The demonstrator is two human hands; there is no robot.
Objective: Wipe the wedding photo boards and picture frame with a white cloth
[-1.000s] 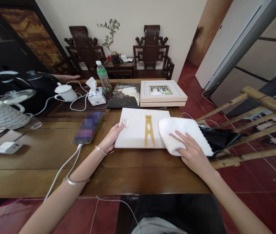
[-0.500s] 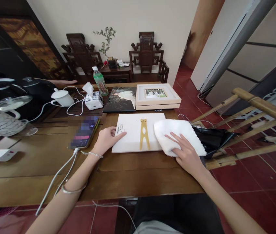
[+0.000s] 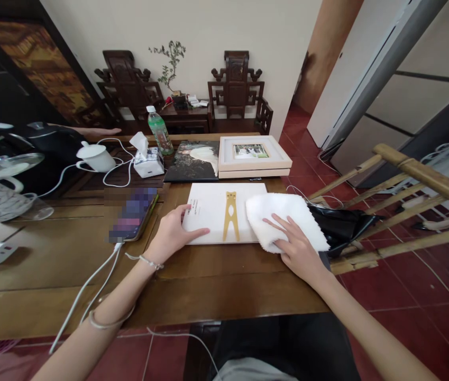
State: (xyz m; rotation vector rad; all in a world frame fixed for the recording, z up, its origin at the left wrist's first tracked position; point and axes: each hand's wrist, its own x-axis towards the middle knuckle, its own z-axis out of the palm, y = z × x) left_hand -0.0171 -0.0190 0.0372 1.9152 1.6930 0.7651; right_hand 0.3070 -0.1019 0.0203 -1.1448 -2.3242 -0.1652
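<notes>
A white rectangular panel (image 3: pixel 208 211) lies flat on the wooden table in front of me, small print near its left edge. On its middle is a flat yellow two-legged piece (image 3: pixel 230 216) with a bear-like head at the top. My left hand (image 3: pixel 171 235) rests at the panel's near left corner, thumb stretched along the front and forefinger at the left edge, widely apart. My right hand (image 3: pixel 295 246) has its fingers spread over a fluffy white cloth (image 3: pixel 303 211) and holds it. The cloth covers the panel's right end, hiding that edge.
Beyond the panel lie a framed photo (image 3: pixel 255 157) and a dark picture board (image 3: pixel 192 161). A phone (image 3: pixel 134 214) charges at left, near a tissue box (image 3: pixel 148 161), a bottle (image 3: pixel 159 131) and a lidded cup (image 3: pixel 95 157). A bamboo chair (image 3: pixel 418 174) stands right.
My left hand has shifted round the panel's near left corner, its thumb and forefinger now further apart. My right hand and the cloth look nearly unchanged; the view has moved slightly.
</notes>
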